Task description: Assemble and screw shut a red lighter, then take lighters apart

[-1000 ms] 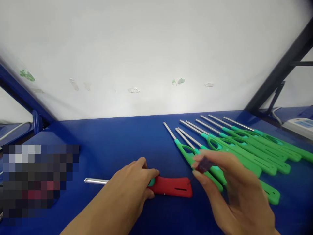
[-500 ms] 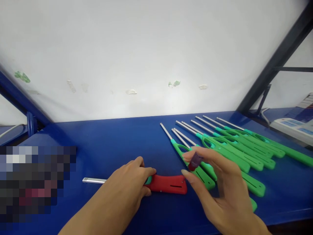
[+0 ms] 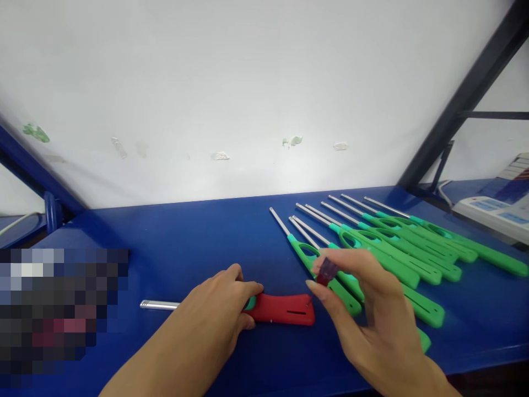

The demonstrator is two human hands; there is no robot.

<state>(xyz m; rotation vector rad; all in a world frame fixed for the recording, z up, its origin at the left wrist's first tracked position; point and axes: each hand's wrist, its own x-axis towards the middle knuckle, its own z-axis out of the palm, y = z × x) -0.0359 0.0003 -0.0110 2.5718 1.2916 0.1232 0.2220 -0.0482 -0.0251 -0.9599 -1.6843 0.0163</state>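
A red utility lighter (image 3: pixel 285 310) lies flat on the blue table, its metal tube (image 3: pixel 159 305) pointing left. My left hand (image 3: pixel 223 309) is wrapped around it near the trigger, which it mostly covers. Between thumb and fingers, my right hand (image 3: pixel 372 309) pinches a small screwdriver (image 3: pixel 326 271) with a see-through purple-red handle. Its thin dark shaft slants down to the small hole near the lighter's right end. Whether the tip turns in the hole I cannot tell.
Several green utility lighters (image 3: pixel 397 264) lie in a slanted row on the right of the blue table (image 3: pixel 185 237), some behind my right hand. A pixelated patch (image 3: pixel 53 314) covers the left. A white device (image 3: pixel 496 212) stands far right. Behind is a white wall (image 3: pixel 248 82).
The screwdriver handle has shifted slightly left and tilted a little in my right hand's fingers. The left hand and the red lighter stay put; the view has moved slightly.
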